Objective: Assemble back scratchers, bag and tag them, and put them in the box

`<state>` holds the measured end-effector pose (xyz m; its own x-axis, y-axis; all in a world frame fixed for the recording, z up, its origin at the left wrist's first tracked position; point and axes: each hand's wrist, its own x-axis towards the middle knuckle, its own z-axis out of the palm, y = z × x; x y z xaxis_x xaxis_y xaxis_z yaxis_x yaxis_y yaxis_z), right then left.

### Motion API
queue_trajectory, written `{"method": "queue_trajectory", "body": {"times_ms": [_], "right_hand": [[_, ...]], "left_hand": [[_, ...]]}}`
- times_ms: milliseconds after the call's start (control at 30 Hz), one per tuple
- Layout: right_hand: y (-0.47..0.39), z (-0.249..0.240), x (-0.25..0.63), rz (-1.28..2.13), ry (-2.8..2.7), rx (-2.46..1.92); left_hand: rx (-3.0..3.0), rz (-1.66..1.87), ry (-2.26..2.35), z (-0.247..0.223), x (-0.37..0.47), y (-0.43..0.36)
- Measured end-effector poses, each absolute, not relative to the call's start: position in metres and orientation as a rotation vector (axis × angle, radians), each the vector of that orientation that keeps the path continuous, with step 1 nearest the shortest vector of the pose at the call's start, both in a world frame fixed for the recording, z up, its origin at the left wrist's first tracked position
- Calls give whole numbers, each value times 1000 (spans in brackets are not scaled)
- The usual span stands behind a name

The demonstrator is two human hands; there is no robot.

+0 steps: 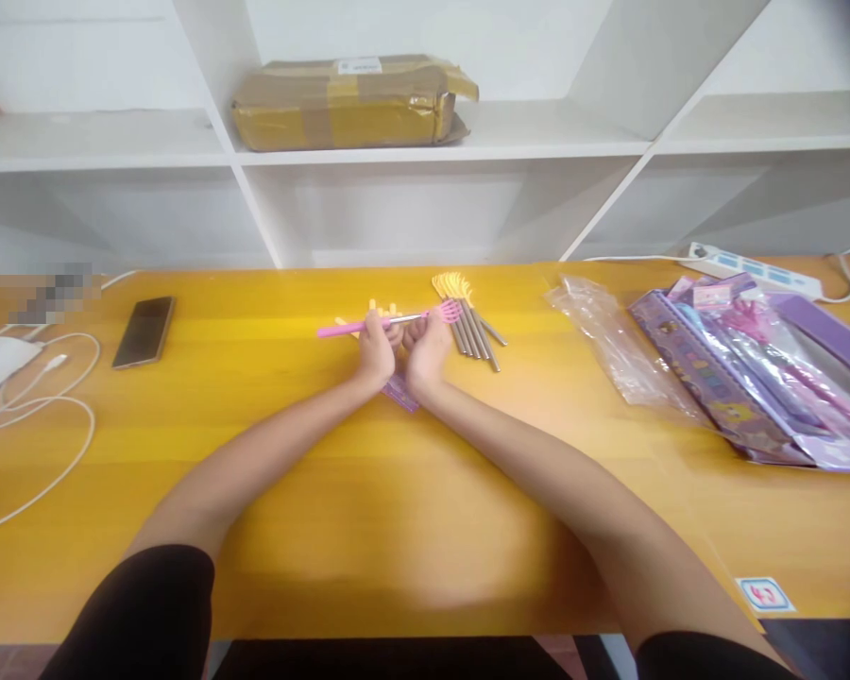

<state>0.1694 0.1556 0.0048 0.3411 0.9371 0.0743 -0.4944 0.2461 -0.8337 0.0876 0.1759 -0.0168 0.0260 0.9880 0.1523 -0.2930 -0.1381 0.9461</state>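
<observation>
Both hands hold a back scratcher (409, 318) level above the table, its pink handle to the left and its pink claw head to the right. My left hand (377, 348) is closed round the handle side. Close beside it, my right hand (429, 348) grips the metal rod just short of the claw. Beneath my hands a small purple card or packet (400, 391) shows in part. Some yellow pieces (372, 307) stick out behind my left hand, mostly hidden. Right of my hands lie several metal rods with yellow claw heads (471, 326), side by side.
An open purple box (722, 378) with bagged pink and blue pieces is at the right, clear plastic bags (620, 349) beside it. A power strip (755, 271) lies behind. On the left are a phone (144, 332) and white cables (89, 430). A taped parcel (347, 104) sits on the shelf.
</observation>
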Motion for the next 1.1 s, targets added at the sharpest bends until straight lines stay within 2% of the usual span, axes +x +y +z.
{"method": "queue_trajectory", "body": {"times_ms": [100,433,833,1000,1100], "right_hand": [[146,7,164,1087,-666,-855],[150,7,168,1108,-678,-866],[162,12,188,1034,-930,-910],[196,33,226,1461,-1142,-873],[212,45,257,1520,-1224,-884]], "left_hand": [[1080,1538,906,-14,94,168],[1143,1466,866,-11,89,171],[1707,1343,912,-6,75,150],[1435,1288,820,-5,80,163],[1199,1156,631,-1,80,169]]}}
